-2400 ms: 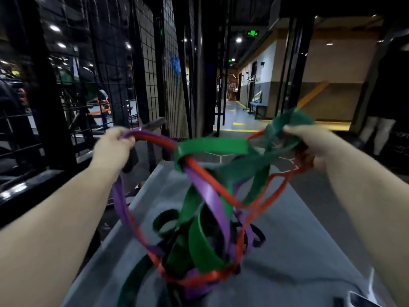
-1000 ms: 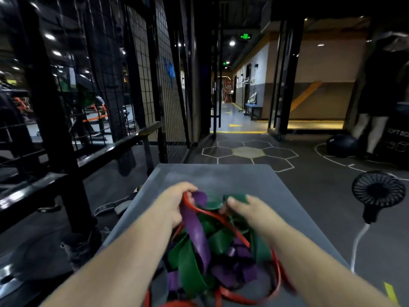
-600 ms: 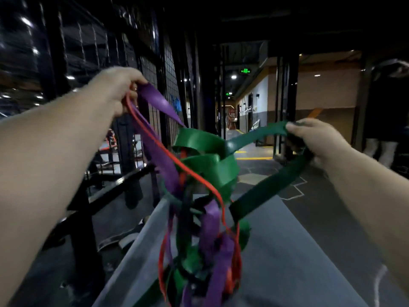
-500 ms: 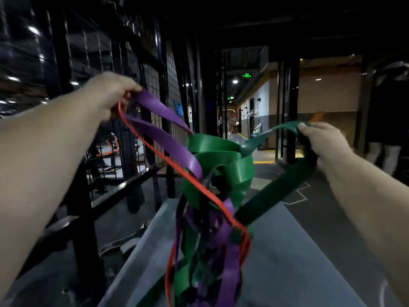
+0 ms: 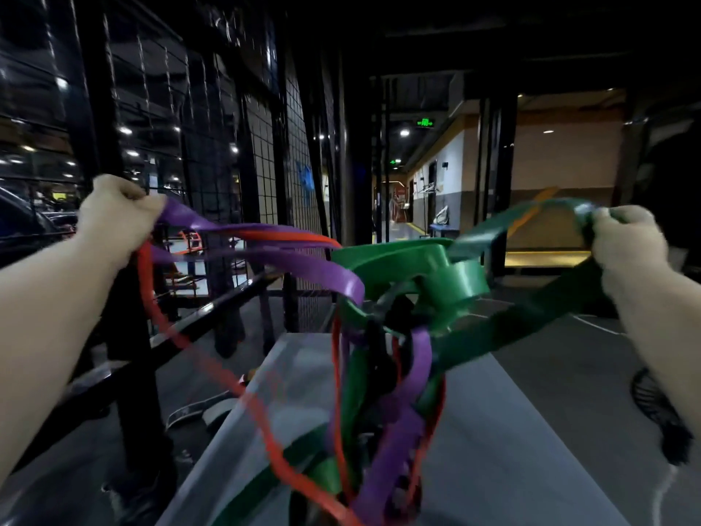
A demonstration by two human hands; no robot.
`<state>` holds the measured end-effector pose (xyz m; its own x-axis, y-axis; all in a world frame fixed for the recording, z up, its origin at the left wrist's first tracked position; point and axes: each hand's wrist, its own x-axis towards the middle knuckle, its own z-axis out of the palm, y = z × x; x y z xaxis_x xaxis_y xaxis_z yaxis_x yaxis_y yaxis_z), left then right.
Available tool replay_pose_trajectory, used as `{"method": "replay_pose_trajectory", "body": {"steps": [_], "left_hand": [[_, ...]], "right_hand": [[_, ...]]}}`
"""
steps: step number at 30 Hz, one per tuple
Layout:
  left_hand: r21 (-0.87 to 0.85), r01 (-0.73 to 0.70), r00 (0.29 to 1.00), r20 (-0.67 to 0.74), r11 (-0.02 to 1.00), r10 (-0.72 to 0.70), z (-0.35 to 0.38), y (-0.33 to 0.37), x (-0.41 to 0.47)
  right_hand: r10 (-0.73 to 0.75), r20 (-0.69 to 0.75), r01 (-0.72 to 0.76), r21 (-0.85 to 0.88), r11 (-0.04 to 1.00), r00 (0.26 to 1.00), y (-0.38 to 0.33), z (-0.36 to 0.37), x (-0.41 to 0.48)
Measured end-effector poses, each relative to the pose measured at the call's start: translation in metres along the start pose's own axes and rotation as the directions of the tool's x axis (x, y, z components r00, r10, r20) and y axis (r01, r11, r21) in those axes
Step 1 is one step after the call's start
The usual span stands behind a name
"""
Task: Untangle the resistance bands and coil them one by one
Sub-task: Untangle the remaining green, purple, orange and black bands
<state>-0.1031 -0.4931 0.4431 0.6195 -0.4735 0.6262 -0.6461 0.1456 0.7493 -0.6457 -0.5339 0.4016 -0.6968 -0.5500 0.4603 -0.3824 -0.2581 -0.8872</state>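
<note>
A tangle of resistance bands hangs in the air over the grey bench (image 5: pixel 493 449). My left hand (image 5: pixel 113 218), raised at the left, grips a purple band (image 5: pixel 303 265) together with a thin red band (image 5: pixel 212 366). My right hand (image 5: pixel 626 248), out at the right, grips a wide green band (image 5: pixel 531 324). Both bands run taut to a knot (image 5: pixel 402 298) in the middle, where green loops wrap round purple, red and a black band. Loose ends trail down to the bench. The knot's inside is hidden.
A black wire-mesh cage and steel rail (image 5: pixel 182 328) stand close on the left. A small black fan (image 5: pixel 660 415) sits on the floor at the right. A person in dark clothes stands at the far right edge (image 5: pixel 679 184). A lit corridor lies beyond.
My hands lifted the bundle off the bench and have pulled further apart. The left hand dropped lower, the right moved outward, and the purple and green bands now stretch nearly level.
</note>
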Motion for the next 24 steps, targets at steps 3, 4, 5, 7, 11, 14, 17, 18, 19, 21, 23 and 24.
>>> {"method": "replay_pose_trajectory", "body": {"steps": [3,4,5,7,11,14,17,18,19,21,23,24], "left_hand": [[0.008,0.014,0.994,0.111,1.000,-0.014,0.012,-0.007,-0.012],[0.000,0.024,0.988,0.153,1.000,-0.024,0.017,-0.009,-0.019],[-0.027,0.034,0.975,0.219,0.999,-0.027,0.021,-0.009,-0.029],[-0.141,0.123,0.912,0.407,0.982,-0.056,0.032,-0.008,-0.047],[-0.348,0.442,0.766,0.625,0.827,-0.147,0.048,0.004,-0.079],[-0.399,0.592,0.667,0.730,0.700,-0.147,0.055,0.019,-0.098],[-0.391,0.632,0.581,0.810,0.669,-0.075,0.059,0.036,-0.121],[-0.390,0.625,0.563,0.825,0.676,-0.045,0.059,0.041,-0.128],[-0.396,0.622,0.548,0.837,0.676,-0.015,0.059,0.046,-0.134],[-0.423,0.633,0.536,0.844,0.648,0.028,0.056,0.055,-0.141],[-0.435,0.652,0.520,0.852,0.621,0.050,0.049,0.062,-0.144],[-0.435,0.649,0.513,0.856,0.624,0.062,0.046,0.064,-0.144]], "right_hand": [[-0.022,0.333,0.112,-0.256,0.960,0.943,0.016,0.022,-0.012],[0.001,0.430,0.161,-0.340,0.927,0.903,0.019,0.026,-0.024],[0.041,0.521,0.225,-0.437,0.871,0.853,0.021,0.029,-0.037],[0.135,0.663,0.399,-0.586,0.705,0.736,0.031,0.035,-0.060],[0.187,0.772,0.513,-0.561,0.650,0.608,0.043,0.049,-0.107],[0.102,0.838,0.498,-0.412,0.763,0.536,0.028,0.069,-0.146],[0.044,0.900,0.292,-0.187,0.938,0.434,0.003,0.084,-0.183],[0.051,0.922,0.178,-0.128,0.976,0.384,-0.004,0.088,-0.194],[0.059,0.936,0.077,-0.092,0.993,0.348,-0.011,0.089,-0.203],[0.059,0.929,0.005,-0.066,0.998,0.365,-0.018,0.094,-0.212],[0.035,0.862,0.068,-0.080,0.994,0.506,-0.020,0.098,-0.212],[0.026,0.804,0.102,-0.107,0.989,0.594,-0.021,0.098,-0.209]]}}
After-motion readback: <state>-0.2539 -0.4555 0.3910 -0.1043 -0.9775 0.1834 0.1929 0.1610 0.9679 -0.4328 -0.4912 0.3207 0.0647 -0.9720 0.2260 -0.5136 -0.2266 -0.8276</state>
